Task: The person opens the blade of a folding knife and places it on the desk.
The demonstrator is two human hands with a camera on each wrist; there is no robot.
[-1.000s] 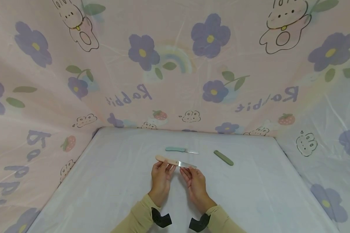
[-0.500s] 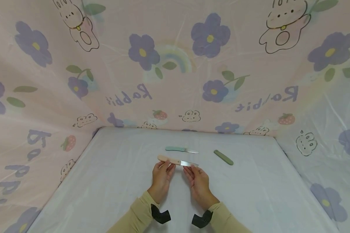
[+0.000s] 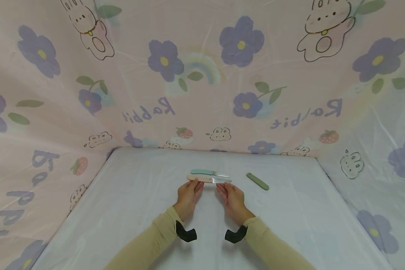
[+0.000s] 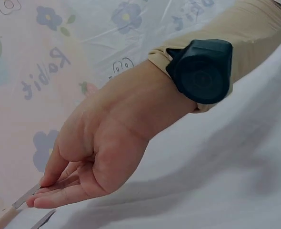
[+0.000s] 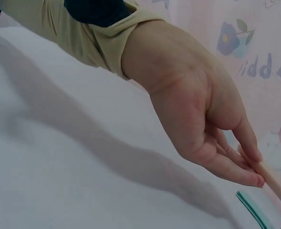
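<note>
1. Wooden-handled knife (image 3: 207, 179): held level, blade pointing to the person's right. It sits just on the near side of the teal-handled knife (image 3: 206, 173) and parallel to it, almost touching. Whether it already rests on the white sheet (image 3: 121, 210) cannot be told.
2. Left hand (image 3: 188, 195): fingers extended and only slightly bent. The thumb and fingertips pinch the butt end of the wooden handle, and the palm holds nothing else.
3. Right hand (image 3: 234, 197): same posture, with the thumb laid over nearly straight fingers that nip the bare blade near its tip.
4. Step, as judged: the knife is being laid alongside the teal one, at or close to touchdown.
5. Next move, as judged: letting go calls for the blade-side fingers to lift straight off the steel without sliding along the edge. It should also not nudge the teal knife.
6. Farther right, well apart: an olive-green oblong piece (image 3: 257, 181) lies flat. Whether it is a sheath or a folded knife cannot be told.
7. Containers: none in view, and every item lies loose on the sheet.
8. Surround: pink printed cloth (image 3: 202, 93) walls the back and both sides.
</note>
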